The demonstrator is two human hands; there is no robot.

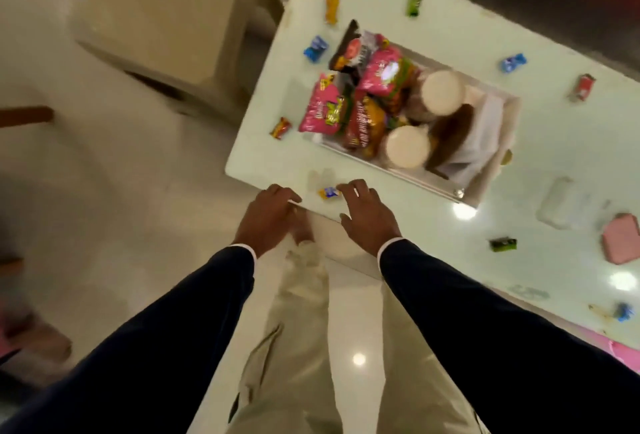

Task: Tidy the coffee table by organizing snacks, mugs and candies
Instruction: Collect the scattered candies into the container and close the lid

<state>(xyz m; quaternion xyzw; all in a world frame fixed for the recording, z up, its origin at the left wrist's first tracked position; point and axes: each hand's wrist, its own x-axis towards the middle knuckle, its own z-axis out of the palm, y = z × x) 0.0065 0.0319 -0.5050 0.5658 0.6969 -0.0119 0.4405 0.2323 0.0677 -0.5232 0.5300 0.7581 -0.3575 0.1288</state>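
Note:
A white tray (498, 170) stands on the pale coffee table (554, 142), filled with snack packets (377, 73), two cream-topped mugs (440, 90) and a white cloth. Loose candies lie scattered around it: orange (331, 10), green (414, 3), blue (315, 48), red-yellow (280, 127). A small yellow-and-blue candy (327, 193) lies at the table's near edge between my hands. My left hand (268, 217) hangs at the table corner with fingers loosely curled, holding nothing. My right hand (369, 215) hovers over the edge, fingers bent downward beside that candy, holding nothing.
More candies lie on the table's right side: blue (513, 63), red (583, 87), dark green (503, 244) and blue (623, 311). A pink case (621, 243) sits at the right edge. A cream plastic stool (166, 18) stands on the floor to the left.

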